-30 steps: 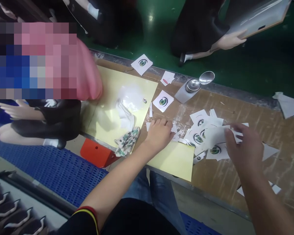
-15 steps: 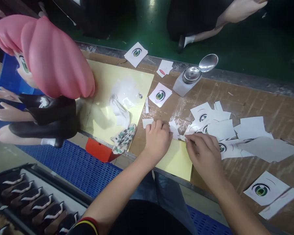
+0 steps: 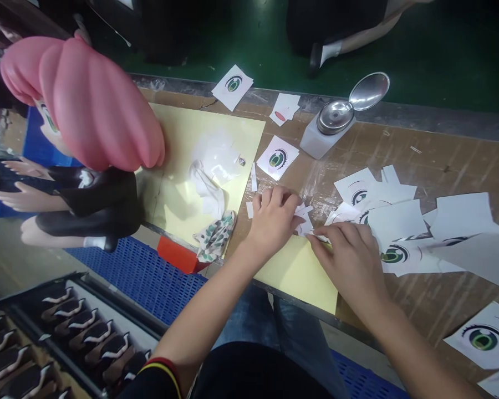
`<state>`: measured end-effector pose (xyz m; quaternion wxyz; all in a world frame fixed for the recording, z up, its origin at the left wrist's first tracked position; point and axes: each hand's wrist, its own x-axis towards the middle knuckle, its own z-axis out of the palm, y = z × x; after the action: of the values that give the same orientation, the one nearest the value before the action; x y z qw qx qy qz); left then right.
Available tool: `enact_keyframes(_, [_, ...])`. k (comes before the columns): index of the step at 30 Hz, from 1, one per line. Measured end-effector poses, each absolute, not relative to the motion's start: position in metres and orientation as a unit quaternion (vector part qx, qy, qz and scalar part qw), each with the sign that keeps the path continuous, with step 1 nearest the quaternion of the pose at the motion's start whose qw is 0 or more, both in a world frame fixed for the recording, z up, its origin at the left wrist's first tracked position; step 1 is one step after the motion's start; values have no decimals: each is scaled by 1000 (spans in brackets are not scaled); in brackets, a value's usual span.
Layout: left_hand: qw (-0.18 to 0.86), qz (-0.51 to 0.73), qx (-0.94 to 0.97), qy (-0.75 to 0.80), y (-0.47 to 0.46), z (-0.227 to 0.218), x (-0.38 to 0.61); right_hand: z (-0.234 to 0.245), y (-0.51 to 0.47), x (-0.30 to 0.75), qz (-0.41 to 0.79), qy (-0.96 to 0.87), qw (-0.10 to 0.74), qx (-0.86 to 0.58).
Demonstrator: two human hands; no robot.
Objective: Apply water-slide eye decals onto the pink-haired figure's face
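My left hand (image 3: 274, 219) is closed over small white paper scraps (image 3: 303, 221) at the near side of the bench, its fingers curled down. Just to the right, my right hand (image 3: 349, 255) pinches thumb and forefinger together by the scraps; whatever lies between the fingertips is too small to make out. A yellow sheet (image 3: 301, 271) lies below both hands at the bench edge. Beside my right hand spreads a loose pile of white papers (image 3: 395, 224), some printed with green eyes. A square eye print (image 3: 278, 158) lies beyond my left hand.
A large pink-haired figure (image 3: 87, 105) lies at the left, beside another yellow sheet (image 3: 170, 194) bearing a crumpled cloth (image 3: 216, 238). At the back stands a white dispenser bottle (image 3: 322, 138) with its metal lid raised. A tray of dark parts (image 3: 83, 318) sits lower left.
The view has shifted, so most bench items appear farther right. My left fingers have moved slightly over the scraps, and my right hand remains pinched close to them.
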<state>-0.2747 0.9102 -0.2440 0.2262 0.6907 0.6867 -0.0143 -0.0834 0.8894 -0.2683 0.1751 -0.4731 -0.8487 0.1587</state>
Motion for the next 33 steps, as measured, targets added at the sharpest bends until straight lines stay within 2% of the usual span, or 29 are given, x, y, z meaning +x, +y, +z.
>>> enact_keyframes(8, [204,-12,678,706,921,-237,-291,-267,893,-98,150,-830,173,-509])
enact_keyframes(22, [209,-25,797,566,939,-245,-301,-277,902,-114,231,-783,169,-552])
enact_keyframes(28, [186,3,853,488,945,-248,-309,-272,900,-118,310,-723,199,-584])
enact_keyframes(33, [149,91,863,473,939,-240,-320,-263,902,-114,456,-609,242,-602])
